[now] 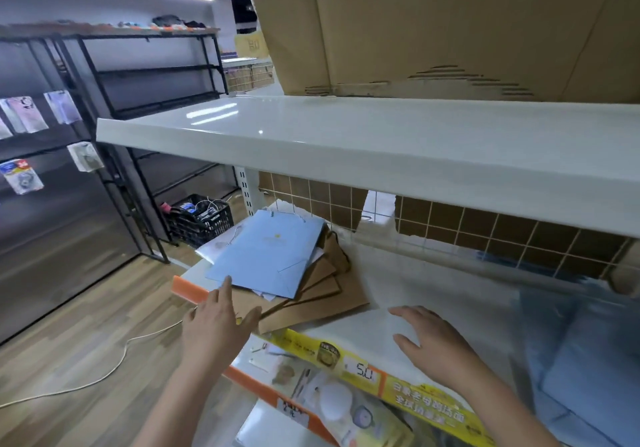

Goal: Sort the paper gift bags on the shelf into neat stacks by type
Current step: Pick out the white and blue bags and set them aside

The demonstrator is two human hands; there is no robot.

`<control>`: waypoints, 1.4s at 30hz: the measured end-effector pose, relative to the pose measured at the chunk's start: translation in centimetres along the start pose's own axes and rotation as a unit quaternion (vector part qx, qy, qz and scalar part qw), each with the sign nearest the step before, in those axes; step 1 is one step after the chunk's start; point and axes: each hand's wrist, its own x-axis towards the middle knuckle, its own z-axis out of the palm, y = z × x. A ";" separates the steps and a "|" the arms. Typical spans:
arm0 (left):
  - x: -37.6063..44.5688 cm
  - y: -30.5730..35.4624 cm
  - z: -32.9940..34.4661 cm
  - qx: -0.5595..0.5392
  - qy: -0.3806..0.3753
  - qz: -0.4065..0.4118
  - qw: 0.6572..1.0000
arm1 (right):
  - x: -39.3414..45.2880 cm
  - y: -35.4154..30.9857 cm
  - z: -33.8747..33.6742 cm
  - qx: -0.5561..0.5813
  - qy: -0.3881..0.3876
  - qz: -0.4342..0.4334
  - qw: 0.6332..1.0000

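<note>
A light blue gift bag [268,252] lies flat on top of a fanned pile at the left end of the white shelf [398,273]. Several brown kraft bags [322,297] spread out beneath it, and a white bag [211,251] peeks out at the pile's far left. My left hand [216,322] hovers at the pile's front edge, fingers spread, index fingertip touching the blue bag's near corner. Spread flat, my right hand [433,339] rests on a white bag [367,325] on the shelf, to the right of the pile. A blurred blue stack [581,353] lies at the far right.
An upper white shelf [346,142] overhangs the work area and carries a cardboard box [433,24]. A wire grid [450,225] backs the shelf. A yellow price strip [398,374] runs along its front edge. Black racks [138,76], a black crate [202,220] and a white floor cable [114,367] are at left.
</note>
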 end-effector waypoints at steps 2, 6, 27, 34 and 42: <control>2.9 -0.9 1.0 -0.020 -0.008 -0.029 0.999 | 0.9 -1.1 0.8 0.003 0.004 0.017 1.000; 7.9 -2.1 2.8 0.001 -0.027 -0.052 0.998 | 2.7 -3.9 2.7 0.013 0.019 0.052 0.998; 21.5 -11.5 -0.5 -0.669 -0.247 -0.062 0.698 | 9.4 -14.4 8.4 0.019 0.088 0.180 0.979; 22.2 -17.1 -1.9 -0.637 -0.234 -0.080 0.730 | 14.9 -17.8 9.9 0.104 0.120 0.225 0.961; 21.5 -18.4 -0.2 -0.610 -0.285 -0.132 0.728 | 20.0 -21.4 11.3 0.191 0.063 0.343 0.918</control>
